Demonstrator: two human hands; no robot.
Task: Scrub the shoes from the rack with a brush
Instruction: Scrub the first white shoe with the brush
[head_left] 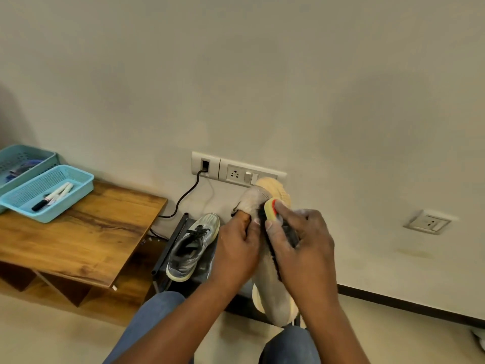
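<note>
Clenched round a yellow-ended brush [273, 219], the right hand [301, 243] presses its dark bristles against a beige sneaker [273, 295], while the left hand [236, 248] grips that shoe near the collar. Both hands hide the sneaker's middle; its toe points up at the wall socket [236, 172]. A grey sneaker [191, 248] sits on the black rack [170, 243], beside the wooden bench [78, 232].

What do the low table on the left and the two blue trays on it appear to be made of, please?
The low table looks like wood or wood veneer with a smooth, slightly glossy finish: brown grain streaks run along its top. The two blue trays look like moulded plastic, matte, with perforated mesh walls and floors.
</note>
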